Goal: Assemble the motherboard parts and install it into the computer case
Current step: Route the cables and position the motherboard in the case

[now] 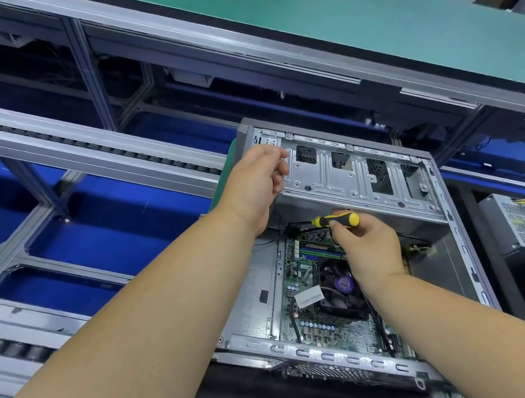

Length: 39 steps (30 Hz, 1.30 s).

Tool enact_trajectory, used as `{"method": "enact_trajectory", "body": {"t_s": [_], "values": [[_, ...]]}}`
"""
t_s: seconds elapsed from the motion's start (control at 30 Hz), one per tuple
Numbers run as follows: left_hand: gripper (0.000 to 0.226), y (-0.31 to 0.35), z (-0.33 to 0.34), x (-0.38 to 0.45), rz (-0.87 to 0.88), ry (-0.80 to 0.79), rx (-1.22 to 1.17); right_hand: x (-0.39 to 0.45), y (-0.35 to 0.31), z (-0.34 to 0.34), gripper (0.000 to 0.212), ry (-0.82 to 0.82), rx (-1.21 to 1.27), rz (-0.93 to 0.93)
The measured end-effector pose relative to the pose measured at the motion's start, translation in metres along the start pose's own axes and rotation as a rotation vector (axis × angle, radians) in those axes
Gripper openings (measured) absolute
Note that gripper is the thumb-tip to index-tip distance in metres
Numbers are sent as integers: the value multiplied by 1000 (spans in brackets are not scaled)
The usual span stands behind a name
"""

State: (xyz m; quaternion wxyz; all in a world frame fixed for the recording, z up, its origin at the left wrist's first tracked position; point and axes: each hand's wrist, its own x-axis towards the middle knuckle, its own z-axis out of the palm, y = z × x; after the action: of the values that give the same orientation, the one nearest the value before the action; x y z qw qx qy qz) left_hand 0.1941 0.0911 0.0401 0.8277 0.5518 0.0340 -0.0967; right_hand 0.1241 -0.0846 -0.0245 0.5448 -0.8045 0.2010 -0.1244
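— What worries you most from here?

— The screwdriver (337, 220). My right hand (365, 245) has its grip curled round the yellow and black handle, with the shaft pointing left, low over the far end of the motherboard (320, 294). If the tip slips off a screw, I judge it could skate across the board and scratch traces or knock the memory sticks (320, 253) just beside it.

— And the other hand?

— My left hand (259, 186) is up at the far left corner of the computer case (460, 239), in front of the drive cage (351, 170). Its fingers are bent, fingertips close together, but I cannot tell whether they pinch a screw or nothing. If it is a screw, dropping it under the board would be a nuisance, perhaps a short later.

— Where is the board relative to your grip?

— It already lies flat inside the case, below and nearer to me than the screwdriver. The fan (341, 290) sits under my right wrist, so my forearm crosses above it without touching, as far as I can see.

— Anything nearby?

— A power supply (518, 228) with loose wires, off to the right of the case.
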Motion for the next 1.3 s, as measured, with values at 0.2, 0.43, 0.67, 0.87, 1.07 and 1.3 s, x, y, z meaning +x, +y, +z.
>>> {"method": "enact_trajectory", "body": {"t_s": [0.2,0.43,0.67,0.87,1.07,1.3], "values": [[22,0,0,1,-3,5,-3,0,-1,1,9,-34,-220,-119],[21,0,-1,0,-13,0,-47,1,-2,4,13,-53,-264,-160],[20,2,0,0,-15,0,-56,3,-4,12,16,-113,-220,-130],[20,1,-1,1,-12,-3,-57,5,-7,23,11,-135,-149,-60],[20,0,-1,1,-9,-5,-50,5,-9,24,42,-50,-444,-70],[21,1,-1,0,-12,3,-62,4,-27,19,15,-108,-782,-201]]}}
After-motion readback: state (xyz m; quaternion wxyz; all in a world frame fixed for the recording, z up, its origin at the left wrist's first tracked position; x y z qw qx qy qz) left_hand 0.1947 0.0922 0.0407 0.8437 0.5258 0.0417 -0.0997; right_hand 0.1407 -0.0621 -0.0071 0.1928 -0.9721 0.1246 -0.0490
